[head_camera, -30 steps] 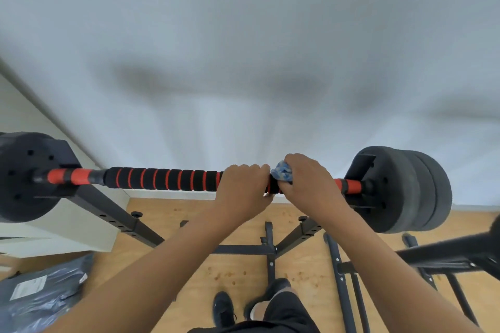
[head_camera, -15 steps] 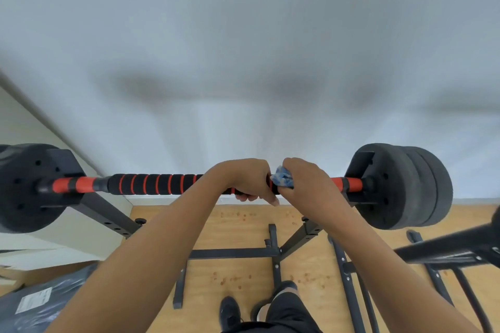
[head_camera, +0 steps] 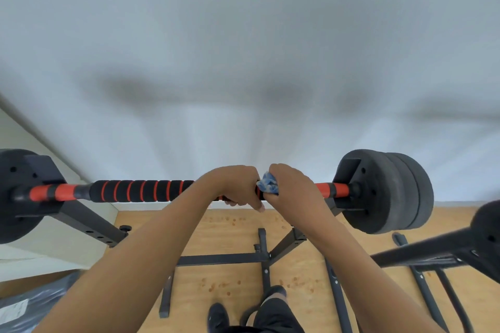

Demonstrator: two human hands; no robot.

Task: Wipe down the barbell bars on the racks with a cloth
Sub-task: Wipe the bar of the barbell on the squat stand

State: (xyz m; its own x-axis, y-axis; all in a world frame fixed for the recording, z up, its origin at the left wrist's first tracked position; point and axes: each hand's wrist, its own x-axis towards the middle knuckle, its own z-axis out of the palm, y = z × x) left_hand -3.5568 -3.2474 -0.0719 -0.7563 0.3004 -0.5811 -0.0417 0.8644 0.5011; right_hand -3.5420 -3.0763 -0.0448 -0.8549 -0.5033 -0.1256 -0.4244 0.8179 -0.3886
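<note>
A barbell bar (head_camera: 140, 190) with black foam grip and red rings lies across a black rack (head_camera: 89, 220) in front of a white wall. Black weight plates sit on its right end (head_camera: 389, 192) and its left end (head_camera: 16, 197). My left hand (head_camera: 235, 185) grips the bar near its middle, fingers curled round it from above. Right beside it, my right hand (head_camera: 292, 186) holds a blue and white cloth (head_camera: 267, 186) wrapped against the bar. Most of the cloth is hidden under that hand.
The rack's base bars (head_camera: 224, 259) spread over the wooden floor (head_camera: 230, 227) below. A second black bar with a plate (head_camera: 443, 246) juts in from the right. A dark plastic package (head_camera: 29, 305) lies at the lower left. My shoes (head_camera: 219, 316) stand near the bottom edge.
My left wrist has rolled forward over the bar, so the fingertips now show beneath it. The right hand with the cloth stays at about the same spot.
</note>
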